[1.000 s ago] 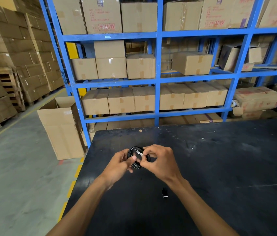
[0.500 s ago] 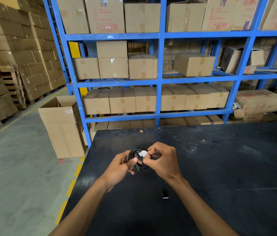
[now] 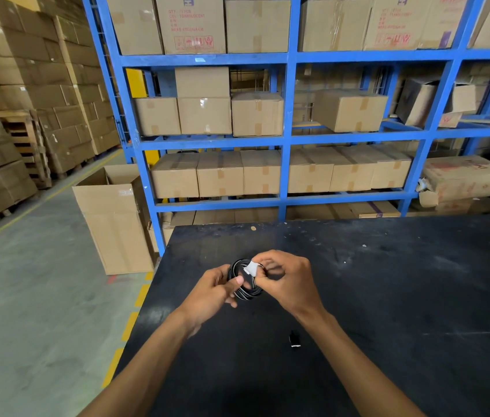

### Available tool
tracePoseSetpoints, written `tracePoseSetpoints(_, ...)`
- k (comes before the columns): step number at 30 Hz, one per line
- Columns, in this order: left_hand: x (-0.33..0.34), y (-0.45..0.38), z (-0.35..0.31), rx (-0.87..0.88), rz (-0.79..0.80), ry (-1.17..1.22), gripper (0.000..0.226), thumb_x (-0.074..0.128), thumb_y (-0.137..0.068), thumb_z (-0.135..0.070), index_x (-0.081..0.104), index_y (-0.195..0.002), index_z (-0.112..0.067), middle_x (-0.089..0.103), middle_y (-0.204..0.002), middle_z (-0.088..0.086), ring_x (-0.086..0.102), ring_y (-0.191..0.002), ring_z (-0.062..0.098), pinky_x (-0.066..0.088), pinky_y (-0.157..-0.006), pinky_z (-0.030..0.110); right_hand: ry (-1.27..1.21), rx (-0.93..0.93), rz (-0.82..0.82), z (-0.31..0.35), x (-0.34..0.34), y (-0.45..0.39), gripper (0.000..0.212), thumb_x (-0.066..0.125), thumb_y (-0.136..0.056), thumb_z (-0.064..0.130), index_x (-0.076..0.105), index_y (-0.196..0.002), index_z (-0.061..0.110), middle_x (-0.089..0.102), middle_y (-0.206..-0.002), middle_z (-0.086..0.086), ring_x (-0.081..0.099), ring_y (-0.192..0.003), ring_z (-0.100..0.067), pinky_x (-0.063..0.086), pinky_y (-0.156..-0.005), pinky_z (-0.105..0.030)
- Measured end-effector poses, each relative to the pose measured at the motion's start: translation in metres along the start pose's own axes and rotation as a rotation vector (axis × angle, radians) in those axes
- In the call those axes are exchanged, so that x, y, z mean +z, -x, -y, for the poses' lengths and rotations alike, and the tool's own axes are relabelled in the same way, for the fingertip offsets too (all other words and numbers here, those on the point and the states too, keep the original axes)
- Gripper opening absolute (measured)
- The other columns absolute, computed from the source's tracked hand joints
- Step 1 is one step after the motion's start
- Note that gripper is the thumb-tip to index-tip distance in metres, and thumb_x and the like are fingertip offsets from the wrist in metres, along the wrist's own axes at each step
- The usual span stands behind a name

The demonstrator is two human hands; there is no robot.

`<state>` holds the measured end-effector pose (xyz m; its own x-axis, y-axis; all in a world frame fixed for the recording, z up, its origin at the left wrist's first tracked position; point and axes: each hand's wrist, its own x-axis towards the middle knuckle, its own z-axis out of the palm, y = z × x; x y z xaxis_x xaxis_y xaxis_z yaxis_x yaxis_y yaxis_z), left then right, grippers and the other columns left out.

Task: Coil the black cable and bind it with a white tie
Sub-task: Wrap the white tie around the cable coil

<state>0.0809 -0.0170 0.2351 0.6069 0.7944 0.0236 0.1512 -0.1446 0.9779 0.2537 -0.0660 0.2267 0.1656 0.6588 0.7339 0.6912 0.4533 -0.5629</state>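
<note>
A small coil of black cable (image 3: 245, 291) is held just above the dark table (image 3: 403, 296). My left hand (image 3: 212, 291) grips the coil's left side, thumb pressed across the loops. My right hand (image 3: 287, 279) pinches a white tie (image 3: 251, 268) at the top of the coil, fingers curled round it. Part of the coil is hidden behind my right fingers. A small black plug with a white tip (image 3: 294, 340) lies on the table under my right forearm; whether it belongs to this cable cannot be told.
A blue shelving rack (image 3: 287, 139) full of cardboard boxes stands right behind the table. An open cardboard box (image 3: 114, 218) sits on the floor off the table's left corner. Stacked cartons on pallets (image 3: 12, 130) fill the far left.
The white tie has come up from inside the coil's ring to its top edge, now pinched more visibly by my right fingers. Both hands stay in about the same place.
</note>
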Motion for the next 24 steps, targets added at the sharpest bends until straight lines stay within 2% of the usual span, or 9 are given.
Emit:
tracePoseSetpoints(6,0.0,-0.002,-0.002,0.001,0.003,0.013,0.021,0.051,-0.099,-0.012,0.063,-0.113,-0.004,0.07,-0.095,0.008,0.058,-0.075,0.011,0.051,-0.065,0.021,-0.035,0.039,0.071,0.0,-0.007,-0.004,0.02,0.085,-0.074,0.013,0.078,-0.092,0.014,0.076,-0.085,0.001,0.072,-0.077,-0.007,0.059,-0.069,-0.021)
tracePoseSetpoints(10,-0.001,-0.003,-0.003,0.019,-0.006,0.012,0.02,0.051,-0.099,-0.014,0.064,-0.114,-0.009,0.072,-0.1,0.011,0.062,-0.075,0.006,0.051,-0.067,0.022,-0.226,0.341,0.098,0.001,-0.012,-0.011,0.017,0.085,-0.073,0.015,0.08,-0.087,0.024,0.079,-0.084,0.008,0.074,-0.081,-0.003,0.059,-0.077,-0.022)
tracePoseSetpoints(12,-0.002,-0.003,-0.002,0.023,-0.006,0.01,0.02,0.051,-0.099,-0.014,0.064,-0.114,-0.009,0.071,-0.102,0.015,0.062,-0.077,0.008,0.051,-0.066,0.022,-0.274,0.423,0.127,0.001,-0.013,-0.013,0.018,0.085,-0.072,0.014,0.08,-0.086,0.025,0.079,-0.084,0.009,0.074,-0.083,-0.003,0.059,-0.081,-0.025)
tracePoseSetpoints(19,-0.008,-0.005,-0.001,0.019,0.024,0.019,0.02,0.053,-0.098,-0.013,0.064,-0.112,-0.004,0.068,-0.098,0.014,0.061,-0.085,0.018,0.052,-0.067,0.025,-0.207,0.392,0.129,0.0,-0.011,-0.016,0.01,0.083,-0.074,0.009,0.079,-0.079,0.016,0.078,-0.076,0.002,0.075,-0.073,-0.008,0.062,-0.074,-0.03)
tracePoseSetpoints(22,-0.009,-0.006,0.0,0.017,0.019,0.008,0.02,0.055,-0.097,-0.016,0.066,-0.112,-0.008,0.068,-0.106,0.021,0.063,-0.084,0.018,0.054,-0.069,0.025,-0.248,0.364,0.15,-0.001,-0.011,-0.017,0.015,0.081,-0.076,0.005,0.076,-0.079,0.018,0.076,-0.071,-0.003,0.074,-0.071,-0.015,0.062,-0.073,-0.035)
tracePoseSetpoints(24,-0.009,-0.006,0.0,0.008,0.021,0.015,0.019,0.056,-0.097,-0.017,0.066,-0.112,-0.011,0.068,-0.109,0.022,0.063,-0.084,0.019,0.055,-0.071,0.026,-0.303,0.368,0.13,-0.003,-0.01,-0.016,0.018,0.081,-0.077,0.004,0.073,-0.081,0.02,0.071,-0.065,-0.004,0.074,-0.073,-0.02,0.061,-0.074,-0.033)
